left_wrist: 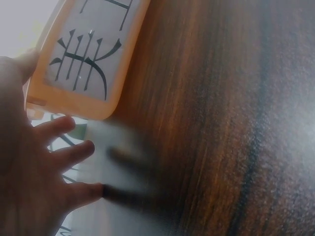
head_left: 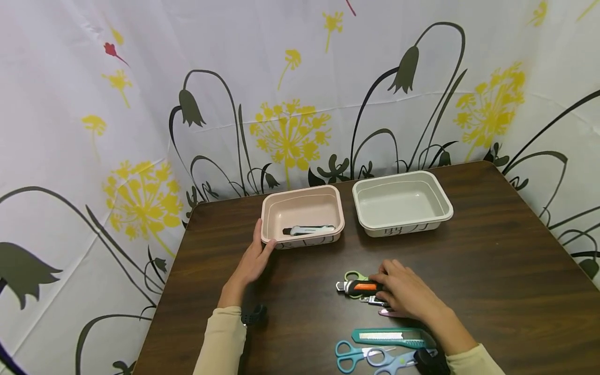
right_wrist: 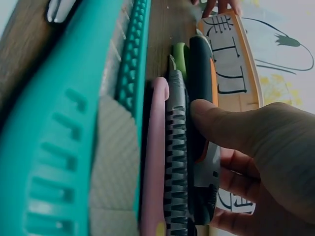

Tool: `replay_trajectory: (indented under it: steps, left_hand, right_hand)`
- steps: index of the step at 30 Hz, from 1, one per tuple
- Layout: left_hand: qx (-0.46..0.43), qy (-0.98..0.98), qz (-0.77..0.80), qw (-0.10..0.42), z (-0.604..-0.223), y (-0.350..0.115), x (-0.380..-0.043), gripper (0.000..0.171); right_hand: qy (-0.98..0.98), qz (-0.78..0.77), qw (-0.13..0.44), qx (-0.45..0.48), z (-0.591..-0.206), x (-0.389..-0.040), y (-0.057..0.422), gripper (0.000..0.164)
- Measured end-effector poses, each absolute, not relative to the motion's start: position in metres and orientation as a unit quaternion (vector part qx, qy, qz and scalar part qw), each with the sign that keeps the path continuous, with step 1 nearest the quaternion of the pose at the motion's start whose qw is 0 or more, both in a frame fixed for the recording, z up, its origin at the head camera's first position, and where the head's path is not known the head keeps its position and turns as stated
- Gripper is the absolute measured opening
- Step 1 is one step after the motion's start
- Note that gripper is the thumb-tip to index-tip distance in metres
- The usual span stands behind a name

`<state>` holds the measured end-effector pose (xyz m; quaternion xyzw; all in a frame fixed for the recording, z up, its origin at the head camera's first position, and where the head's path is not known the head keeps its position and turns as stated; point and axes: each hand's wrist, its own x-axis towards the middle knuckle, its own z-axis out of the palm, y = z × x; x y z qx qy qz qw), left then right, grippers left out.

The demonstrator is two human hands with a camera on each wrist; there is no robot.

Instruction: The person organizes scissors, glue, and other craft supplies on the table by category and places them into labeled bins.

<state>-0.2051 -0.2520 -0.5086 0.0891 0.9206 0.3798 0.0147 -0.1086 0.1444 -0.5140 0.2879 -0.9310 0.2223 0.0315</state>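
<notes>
My left hand point(head_left: 248, 264) touches the front left corner of the pink plastic bin point(head_left: 302, 241), thumb at the front and mostly straight fingers along the side. In that bin lies a white and grey utility knife point(head_left: 311, 229). With thumb and fingers, my right hand point(head_left: 412, 291) pinches a black and orange utility knife point(right_wrist: 201, 73). Green-handled scissors point(head_left: 352, 275) lie partly beneath that knife. Close by are a slim silver and black knife point(right_wrist: 176, 147) and a pink-handled tool point(right_wrist: 156, 147), its other end hidden by the hand in the head view.
A pale grey bin point(head_left: 398, 227) stands right of the pink one; both have labelled fronts. Nearer me lie a teal utility knife point(head_left: 389, 337), blue scissors point(head_left: 345, 356) and lilac-blue scissors point(head_left: 392, 363) on the wooden table point(head_left: 497, 271). A flowered curtain point(head_left: 300, 52) hangs behind.
</notes>
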Motion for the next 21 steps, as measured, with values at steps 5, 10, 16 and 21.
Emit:
replay_trajectory:
  steps: [5, 10, 16, 21]
  left_hand:
    - [0.084, 0.922, 0.379, 0.015, -0.5087, -0.2521, -0.2042, 0.079]
    - [0.081, 0.922, 0.378, 0.016, -0.5097, -0.2525, -0.2037, 0.078]
    - [0.081, 0.921, 0.381, 0.019, -0.5089, -0.2522, -0.2034, 0.078]
    - [0.078, 0.921, 0.382, 0.020, -0.5076, -0.2515, -0.2039, 0.078]
  right_hand:
    - [-0.934, 0.209, 0.035, 0.287, -0.5147, -0.1089, 0.1450, 0.033]
    - [-0.934, 0.200, 0.048, 0.292, -0.5168, -0.1083, 0.1448, 0.032]
    - [-0.926, 0.222, 0.044, 0.303, -0.5159, -0.1086, 0.1471, 0.031]
    - [-0.922, 0.234, 0.031, 0.306, -0.5141, -0.1102, 0.1483, 0.030]
